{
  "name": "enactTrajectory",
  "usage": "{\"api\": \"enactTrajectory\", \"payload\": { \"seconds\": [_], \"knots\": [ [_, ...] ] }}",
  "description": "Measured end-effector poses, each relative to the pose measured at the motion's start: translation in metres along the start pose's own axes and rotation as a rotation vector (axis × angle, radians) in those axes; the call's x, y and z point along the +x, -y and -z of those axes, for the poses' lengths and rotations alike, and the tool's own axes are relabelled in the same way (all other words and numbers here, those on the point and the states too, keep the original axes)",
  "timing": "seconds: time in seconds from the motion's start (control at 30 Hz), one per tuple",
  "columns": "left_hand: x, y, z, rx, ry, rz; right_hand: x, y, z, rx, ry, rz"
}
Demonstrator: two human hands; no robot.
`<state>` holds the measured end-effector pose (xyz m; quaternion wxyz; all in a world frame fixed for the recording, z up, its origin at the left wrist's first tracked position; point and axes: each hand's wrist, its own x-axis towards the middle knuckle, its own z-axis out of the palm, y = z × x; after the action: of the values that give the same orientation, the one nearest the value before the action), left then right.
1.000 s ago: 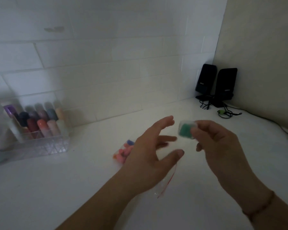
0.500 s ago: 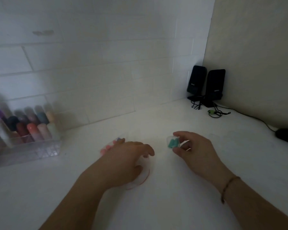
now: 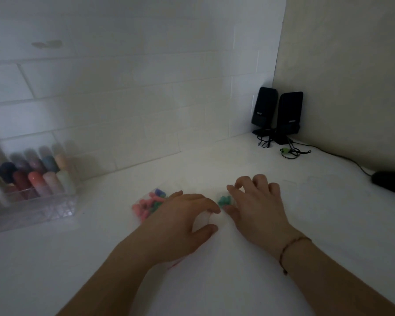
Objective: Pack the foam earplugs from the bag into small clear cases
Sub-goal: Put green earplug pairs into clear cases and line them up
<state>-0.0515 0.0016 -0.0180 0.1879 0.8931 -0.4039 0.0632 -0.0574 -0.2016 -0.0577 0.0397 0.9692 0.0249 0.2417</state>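
Observation:
A small clear case [image 3: 225, 200] with green earplugs inside sits low at the white tabletop, and my right hand [image 3: 257, 207] pinches it between thumb and forefinger. My left hand [image 3: 180, 216] lies just left of it, over a clear bag [image 3: 149, 202] of pink, green and blue foam earplugs. The left thumb and forefinger curve toward each other; whether they grip anything is hidden. A red strip of the bag [image 3: 175, 263] peeks out under the left wrist.
A clear organiser [image 3: 32, 210] of coloured tubes stands at the left by the tiled wall. Two black speakers [image 3: 277, 115] with cables occupy the far right corner. A dark object [image 3: 391, 182] lies at the right edge.
Both hands have come down from mid-air to the tabletop. The right hand brought the green-filled case down with it; the left hand settled over the bag.

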Motion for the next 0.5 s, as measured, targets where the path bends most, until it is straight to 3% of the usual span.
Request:
{"api": "enactTrajectory", "payload": {
  "seconds": [0.17, 0.37, 0.5],
  "knots": [
    [0.002, -0.002, -0.007, -0.112, -0.138, -0.044, 0.001, -0.052, 0.055, 0.264, -0.016, -0.124],
    [0.006, -0.007, -0.011, -0.219, -0.318, -0.072, -0.012, -0.085, 0.064, 0.343, 0.363, -0.115],
    [0.005, -0.008, -0.008, -0.117, -0.333, -0.047, -0.008, -0.078, 0.052, 0.290, 0.366, -0.069]
  ]
}}
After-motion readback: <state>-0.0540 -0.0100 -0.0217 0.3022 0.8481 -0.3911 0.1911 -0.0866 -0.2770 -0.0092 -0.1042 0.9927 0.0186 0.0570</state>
